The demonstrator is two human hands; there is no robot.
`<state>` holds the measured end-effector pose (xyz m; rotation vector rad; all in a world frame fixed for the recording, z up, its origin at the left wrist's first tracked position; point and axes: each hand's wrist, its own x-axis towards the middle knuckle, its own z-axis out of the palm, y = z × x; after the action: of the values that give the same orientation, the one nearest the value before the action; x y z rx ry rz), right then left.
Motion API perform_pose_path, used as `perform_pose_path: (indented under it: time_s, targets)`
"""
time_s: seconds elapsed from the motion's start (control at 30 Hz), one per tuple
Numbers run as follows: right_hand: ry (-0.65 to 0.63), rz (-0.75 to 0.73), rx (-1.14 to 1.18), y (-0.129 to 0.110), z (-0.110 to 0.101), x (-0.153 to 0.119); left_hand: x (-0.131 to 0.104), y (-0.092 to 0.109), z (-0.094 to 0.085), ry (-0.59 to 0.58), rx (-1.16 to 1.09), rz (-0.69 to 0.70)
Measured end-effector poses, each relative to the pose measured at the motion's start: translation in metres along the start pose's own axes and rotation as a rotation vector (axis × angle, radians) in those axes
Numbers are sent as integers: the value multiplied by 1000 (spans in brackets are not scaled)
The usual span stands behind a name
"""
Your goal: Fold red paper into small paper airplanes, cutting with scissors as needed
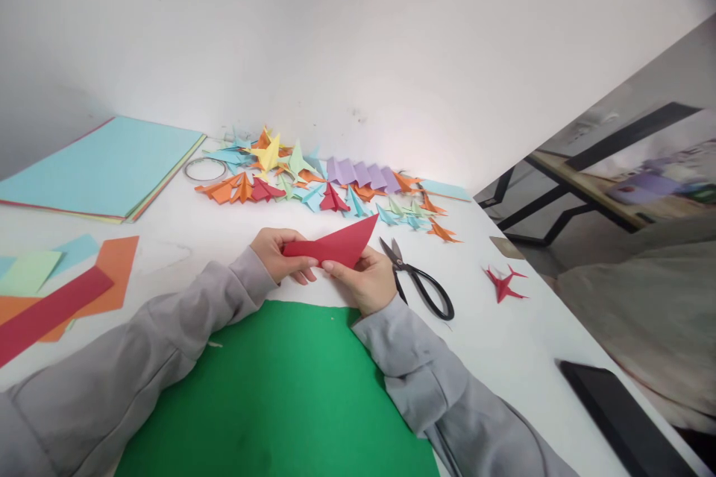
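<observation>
A piece of red folded paper (341, 242) is held up between my two hands, its pointed end rising to the right. My left hand (283, 255) pinches the narrow left end, thumb in front and fingers behind. My right hand (369, 279) grips the lower right part, its thumb along the bottom edge and the other fingers mostly hidden behind the paper. Below the hands lies a green sheet (280, 387) on the white table. Black-handled scissors (417, 276) rest just right of my right hand, blades partly apart.
Several folded paper figures (334, 198) crowd along the wall. Coloured sheets (106, 168) are stacked at back left, with loose paper strips (56, 313) nearer. A wire ring (205, 169) lies beside the stack. At right are a red paper figure (505, 285) and a black phone-like device (629, 417).
</observation>
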<state>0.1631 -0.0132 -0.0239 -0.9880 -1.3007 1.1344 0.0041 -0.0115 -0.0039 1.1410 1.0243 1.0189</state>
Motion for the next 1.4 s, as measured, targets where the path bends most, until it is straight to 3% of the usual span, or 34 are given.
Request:
perform_pose_path:
  time_s: [0.47, 0.83, 1.13, 1.4]
  targets:
    - [-5, 62, -11, 0, -2, 0, 4, -6, -4, -42, -5, -61]
    - [41, 2, 71, 13, -9, 3, 2, -7, 0, 48, -87, 156]
    - [18, 1, 132, 13, -9, 4, 7, -15, -3, -15, -84, 245]
    - [3, 19, 100, 6, -7, 4, 2, -8, -1, -15, -48, 286]
